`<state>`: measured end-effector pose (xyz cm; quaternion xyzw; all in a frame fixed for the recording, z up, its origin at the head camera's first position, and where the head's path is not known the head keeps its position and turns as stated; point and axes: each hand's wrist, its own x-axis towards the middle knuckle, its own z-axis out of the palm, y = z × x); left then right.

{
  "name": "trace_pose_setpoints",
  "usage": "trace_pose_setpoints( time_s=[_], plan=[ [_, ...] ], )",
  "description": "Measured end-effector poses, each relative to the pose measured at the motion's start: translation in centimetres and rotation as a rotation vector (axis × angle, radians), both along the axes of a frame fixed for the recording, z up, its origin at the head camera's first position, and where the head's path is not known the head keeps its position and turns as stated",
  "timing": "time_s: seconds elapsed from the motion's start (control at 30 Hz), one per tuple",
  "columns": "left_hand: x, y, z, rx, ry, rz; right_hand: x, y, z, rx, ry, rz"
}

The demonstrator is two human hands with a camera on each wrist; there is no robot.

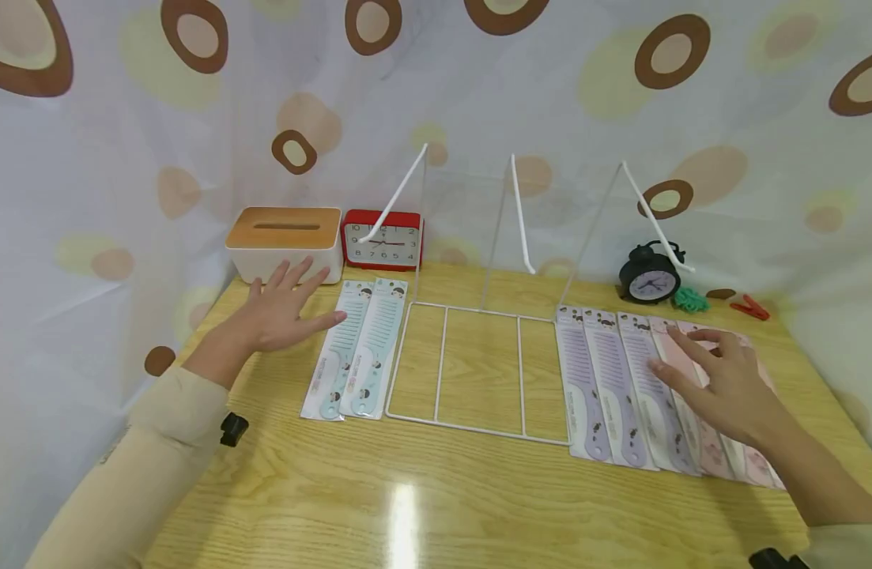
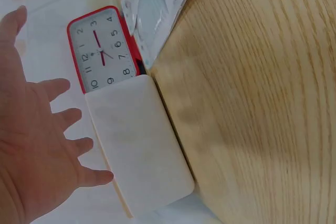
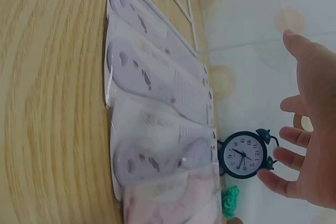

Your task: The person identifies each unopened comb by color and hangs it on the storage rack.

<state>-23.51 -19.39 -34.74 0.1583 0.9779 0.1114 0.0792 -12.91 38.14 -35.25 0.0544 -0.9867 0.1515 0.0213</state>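
Note:
My left hand (image 1: 282, 308), fingers spread, hovers over the table between the tissue box and two packaged teal combs (image 1: 375, 348). Nothing is in it; in the left wrist view its palm shows bare. Above the packages at the right, my right hand (image 1: 727, 387) hangs with loosely bent, empty fingers. Three packaged purple combs (image 1: 585, 387) lie there in a row, followed by several packaged pink combs (image 1: 713, 450), partly hidden under that hand. A white wire rack (image 1: 441, 363) stands between the two groups, its three bare hooks (image 1: 521, 217) pointing forward.
Along the back stand a white tissue box (image 1: 286, 265) with a wooden lid, a red desk clock (image 1: 382, 237) and a black alarm clock (image 1: 649, 280). A green ruffled item (image 1: 690, 299) and a red clip (image 1: 751, 307) lie at the back right. A patterned curtain (image 1: 478, 95) hangs behind.

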Motion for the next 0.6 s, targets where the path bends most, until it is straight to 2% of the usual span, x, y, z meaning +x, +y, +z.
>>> trace_pose_setpoints(
  time_s=[0.27,0.4,0.6],
  plan=[
    [-2.2,-0.3,-1.6,0.115,-0.051,0.032,-0.3,-2.1,-0.8,-0.147,-0.114,0.024],
    [-3.4,-0.2,-2.5,0.186,-0.07,0.03,-0.2,-3.4,-1.6,-0.199,-0.149,0.054],
    [-4.9,-0.2,-3.3,0.301,-0.133,0.061,0.0,-5.2,-3.1,-0.314,-0.207,0.08]
  ],
)
